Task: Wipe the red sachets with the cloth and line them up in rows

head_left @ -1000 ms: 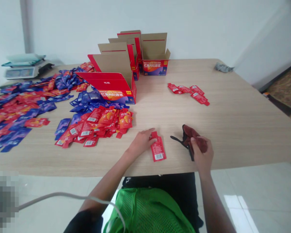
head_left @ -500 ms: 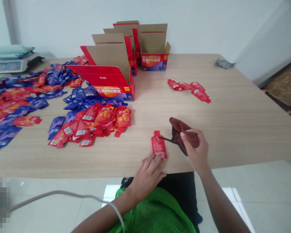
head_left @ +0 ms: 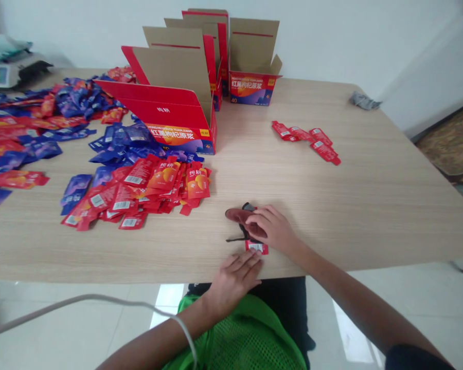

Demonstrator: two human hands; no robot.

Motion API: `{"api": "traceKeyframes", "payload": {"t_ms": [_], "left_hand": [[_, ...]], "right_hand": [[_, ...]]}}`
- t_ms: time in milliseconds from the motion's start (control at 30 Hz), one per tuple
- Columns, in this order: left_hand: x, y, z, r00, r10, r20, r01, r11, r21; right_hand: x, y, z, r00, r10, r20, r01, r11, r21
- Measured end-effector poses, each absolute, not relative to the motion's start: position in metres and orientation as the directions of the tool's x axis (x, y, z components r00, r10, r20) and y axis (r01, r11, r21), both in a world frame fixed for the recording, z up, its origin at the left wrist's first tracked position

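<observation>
A red sachet (head_left: 256, 247) lies flat on the table near its front edge, with only its lower end showing. My left hand (head_left: 236, 277) rests there with its fingers stretched out, their tips against the sachet's near end. In my right hand (head_left: 272, 229) is a maroon cloth with black edging and a thin black strap (head_left: 239, 216), pinched between the fingers and laid over the sachet's upper part. Whether the cloth is a face mask I cannot tell. To the left is a pile of red sachets (head_left: 135, 192), with blue sachets (head_left: 129, 136) behind it.
Several open red cartons (head_left: 177, 115) stand at the back. More mixed sachets (head_left: 38, 149) cover the left side, near a scale (head_left: 2, 74). A few red sachets (head_left: 306, 136) lie right of centre, and a grey cloth (head_left: 364, 100) at the far right. A cable (head_left: 100, 297) crosses below the table edge.
My right hand has carried the maroon cloth left and down onto the sachet, covering its upper part. My left hand has stayed at the sachet's near end. The camera view has shifted slightly.
</observation>
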State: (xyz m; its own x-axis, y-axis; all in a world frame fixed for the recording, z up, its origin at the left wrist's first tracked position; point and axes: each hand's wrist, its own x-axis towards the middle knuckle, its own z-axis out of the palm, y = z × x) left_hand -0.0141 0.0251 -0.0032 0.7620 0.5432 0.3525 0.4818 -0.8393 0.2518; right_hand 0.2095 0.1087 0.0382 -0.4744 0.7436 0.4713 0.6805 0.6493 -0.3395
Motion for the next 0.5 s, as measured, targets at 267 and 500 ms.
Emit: {"api": "traceKeyframes", "payload": {"t_ms": [267,500], "left_hand": [[-0.013,0.021,-0.004,0.736,0.578,0.353,0.503,-0.816,0.286],[-0.011,0.022,-0.002,0.715,0.590,0.375,0.500,-0.807,0.315]], "right_hand": [[0.224,0.172,0.063,-0.279,0.786,0.551,0.852,0.467,-0.235],[0.209,0.081,0.076,-0.310,0.801,0.513,0.703,0.556,-0.443]]}}
